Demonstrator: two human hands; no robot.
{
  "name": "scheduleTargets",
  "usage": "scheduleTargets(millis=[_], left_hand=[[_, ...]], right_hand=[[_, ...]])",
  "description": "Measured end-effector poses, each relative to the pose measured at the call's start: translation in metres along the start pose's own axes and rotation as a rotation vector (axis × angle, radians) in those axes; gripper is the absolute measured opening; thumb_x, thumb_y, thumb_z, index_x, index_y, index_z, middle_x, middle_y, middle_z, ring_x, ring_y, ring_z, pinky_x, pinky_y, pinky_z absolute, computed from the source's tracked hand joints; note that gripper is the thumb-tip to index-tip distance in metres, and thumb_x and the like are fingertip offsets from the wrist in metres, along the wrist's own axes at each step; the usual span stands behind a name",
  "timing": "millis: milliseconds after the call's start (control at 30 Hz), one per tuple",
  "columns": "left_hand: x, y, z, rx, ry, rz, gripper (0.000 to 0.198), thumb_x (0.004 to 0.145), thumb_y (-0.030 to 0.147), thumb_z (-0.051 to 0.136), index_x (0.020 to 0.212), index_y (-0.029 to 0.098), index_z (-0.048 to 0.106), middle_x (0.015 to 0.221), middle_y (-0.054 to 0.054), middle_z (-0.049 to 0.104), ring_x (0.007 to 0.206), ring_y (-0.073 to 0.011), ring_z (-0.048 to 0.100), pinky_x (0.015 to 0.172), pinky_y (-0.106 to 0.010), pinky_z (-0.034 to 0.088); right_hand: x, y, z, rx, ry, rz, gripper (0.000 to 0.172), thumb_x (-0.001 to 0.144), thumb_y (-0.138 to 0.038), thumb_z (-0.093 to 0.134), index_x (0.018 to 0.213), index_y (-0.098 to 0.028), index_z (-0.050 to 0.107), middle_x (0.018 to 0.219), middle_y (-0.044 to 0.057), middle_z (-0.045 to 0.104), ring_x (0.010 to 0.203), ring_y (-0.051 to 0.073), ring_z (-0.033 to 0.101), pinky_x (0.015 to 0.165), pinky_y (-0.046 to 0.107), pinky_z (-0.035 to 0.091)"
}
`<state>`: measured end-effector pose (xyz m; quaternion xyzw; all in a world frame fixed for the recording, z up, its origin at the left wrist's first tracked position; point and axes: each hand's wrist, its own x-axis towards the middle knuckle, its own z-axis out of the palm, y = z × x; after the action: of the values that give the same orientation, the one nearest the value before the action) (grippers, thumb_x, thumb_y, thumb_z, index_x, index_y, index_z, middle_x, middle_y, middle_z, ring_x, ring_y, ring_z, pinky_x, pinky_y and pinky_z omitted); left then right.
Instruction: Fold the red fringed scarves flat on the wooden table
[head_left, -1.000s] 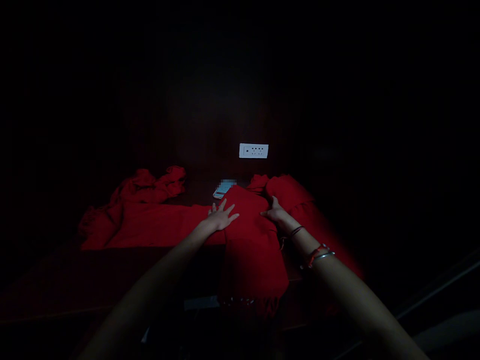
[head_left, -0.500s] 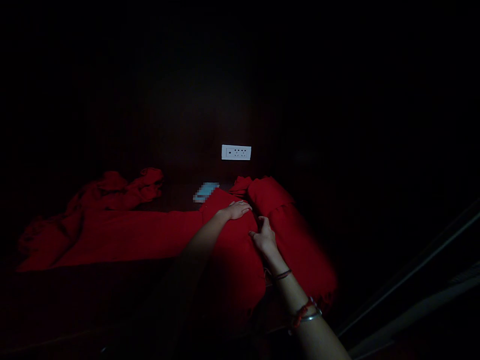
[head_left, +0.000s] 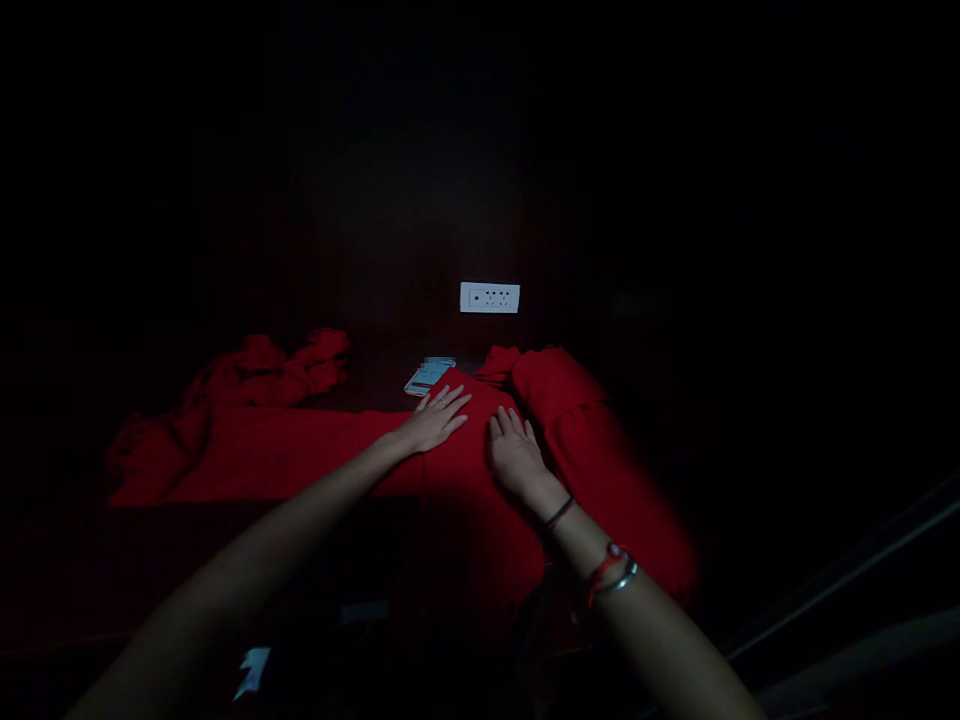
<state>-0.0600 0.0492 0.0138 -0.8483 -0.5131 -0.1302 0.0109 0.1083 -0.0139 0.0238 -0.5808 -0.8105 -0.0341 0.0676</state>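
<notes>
The left hand (head_left: 435, 424) lies flat on the red cloth (head_left: 480, 510), its fingers spread; the right hand (head_left: 515, 450), set apart from it, is also open, fingers extended over the cloth's right side, though whether it touches I cannot tell; the cloth lies beneath both hands and reaches toward the person; a phone (head_left: 429, 377) sits just beyond the left hand.

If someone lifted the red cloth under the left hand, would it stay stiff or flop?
The cloth would probably flop: similar-looking crumpled fabric nearby bunches in soft folds. It seems unlikely to roll or tip, lying flat under the left hand.
</notes>
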Motion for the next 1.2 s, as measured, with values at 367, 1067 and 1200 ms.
scheduleTargets(millis=[367,1067,1200], left_hand=[[-0.063,-0.043,0.002,0.011,-0.200,-0.283,0.060,0.077,0.059,0.013,0.128,0.028,0.017,0.135,-0.003,0.011,0.121,-0.0245,0.009,0.095,-0.044,0.011],[-0.078,-0.049,-0.017,-0.022,-0.337,-0.859,0.064,0.072,0.063,0.016,0.128,0.032,0.012,0.135,0.002,-0.003,0.118,-0.0363,-0.005,0.086,-0.062,0.002],[-0.077,-0.039,-0.015,0.050,-0.193,-0.762,0.060,0.076,0.055,0.021,0.128,0.026,0.017,0.136,-0.005,0.006,0.120,-0.0336,0.000,0.091,-0.055,0.006]], right_hand=[[0.043,-0.015,-0.003,0.064,-0.375,0.082,0.077,0.067,-0.068,0.021,0.129,-0.025,0.010,0.137,0.005,0.002,0.119,0.036,-0.004,0.089,0.056,-0.002],[0.060,-0.017,0.033,0.041,-0.201,-0.231,0.066,0.070,-0.066,0.006,0.128,-0.035,0.010,0.136,-0.001,0.005,0.121,0.032,0.000,0.091,0.057,0.002],[0.056,-0.020,0.033,0.041,-0.215,-0.239,0.065,0.070,-0.066,0.007,0.128,-0.034,0.011,0.136,-0.001,0.006,0.121,0.031,0.000,0.090,0.057,0.003]])
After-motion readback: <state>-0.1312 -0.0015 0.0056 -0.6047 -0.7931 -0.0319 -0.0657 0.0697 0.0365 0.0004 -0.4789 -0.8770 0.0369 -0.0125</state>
